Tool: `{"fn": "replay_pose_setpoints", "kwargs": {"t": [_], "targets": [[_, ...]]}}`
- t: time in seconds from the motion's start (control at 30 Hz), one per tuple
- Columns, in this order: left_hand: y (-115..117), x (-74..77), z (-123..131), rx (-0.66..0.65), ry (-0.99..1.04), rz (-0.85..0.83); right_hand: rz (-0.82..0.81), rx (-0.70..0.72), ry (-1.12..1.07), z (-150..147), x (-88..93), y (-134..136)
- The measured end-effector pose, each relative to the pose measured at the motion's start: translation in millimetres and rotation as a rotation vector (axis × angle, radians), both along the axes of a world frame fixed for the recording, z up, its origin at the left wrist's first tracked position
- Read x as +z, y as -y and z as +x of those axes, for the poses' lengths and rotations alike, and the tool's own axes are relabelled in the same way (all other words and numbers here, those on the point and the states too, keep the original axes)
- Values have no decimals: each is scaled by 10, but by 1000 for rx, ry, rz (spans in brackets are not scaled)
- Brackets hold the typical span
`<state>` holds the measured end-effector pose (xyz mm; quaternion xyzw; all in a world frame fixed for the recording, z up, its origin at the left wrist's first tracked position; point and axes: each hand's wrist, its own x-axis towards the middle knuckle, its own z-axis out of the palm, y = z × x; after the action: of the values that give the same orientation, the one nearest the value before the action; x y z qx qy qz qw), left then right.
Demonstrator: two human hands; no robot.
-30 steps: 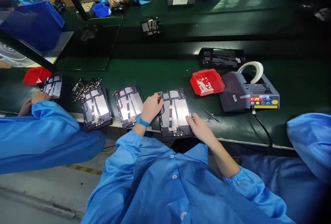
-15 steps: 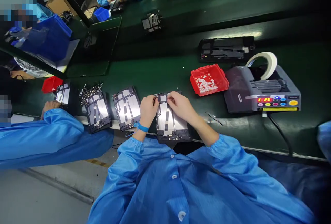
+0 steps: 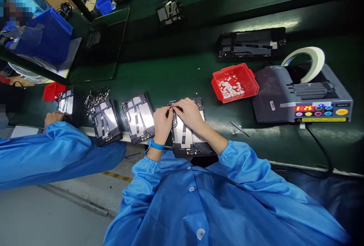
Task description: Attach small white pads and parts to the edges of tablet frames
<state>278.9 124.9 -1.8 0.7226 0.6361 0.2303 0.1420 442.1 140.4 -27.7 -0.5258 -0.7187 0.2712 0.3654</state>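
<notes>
An opened tablet [image 3: 196, 150] with bare silver battery cells, dark ribbon strips and small circuit boards lies at the bench edge in front of me. Over its upper left corner, the fingertips of my left hand [image 3: 162, 124] are pinched together; a blue wrist strap circles that wrist. My right hand [image 3: 189, 113] reaches across the tablet's upper part, fingers closed and meeting the left fingertips. Whatever the two hands pinch is hidden or too small to name. To the left lie a second opened tablet [image 3: 138, 118] and a third [image 3: 105, 123].
A red tray [image 3: 250, 83] holds white scraps, beside a tape dispenser [image 3: 270, 98] carrying a white tape roll [image 3: 318, 62]. A thin dark strip [image 3: 240, 128] lies nearby. Screws or small metal parts [image 3: 96, 98] are heaped at left, near a co-worker's hand [image 3: 54, 119].
My right hand has moved left across the tablet to meet my left fingertips at its upper left corner. The camera view has shifted slightly.
</notes>
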Motion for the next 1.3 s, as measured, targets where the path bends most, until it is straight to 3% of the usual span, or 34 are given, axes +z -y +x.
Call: {"fn": "replay_pose_setpoints", "kwargs": {"t": [0.4, 0.7, 1.03, 1.3], "targets": [[0, 155, 15, -64, -165, -34, -18, 160, -72, 131, -77, -233], [-14, 176, 22, -20, -117, -67, 70, 60, 27, 126, -36, -156], [6, 198, 66, -27, -147, -53, 46, 92, 94, 35, 10, -101], [-1, 181, 47, -70, -160, -34, 119, 117, 240, 28, 45, -170]]}}
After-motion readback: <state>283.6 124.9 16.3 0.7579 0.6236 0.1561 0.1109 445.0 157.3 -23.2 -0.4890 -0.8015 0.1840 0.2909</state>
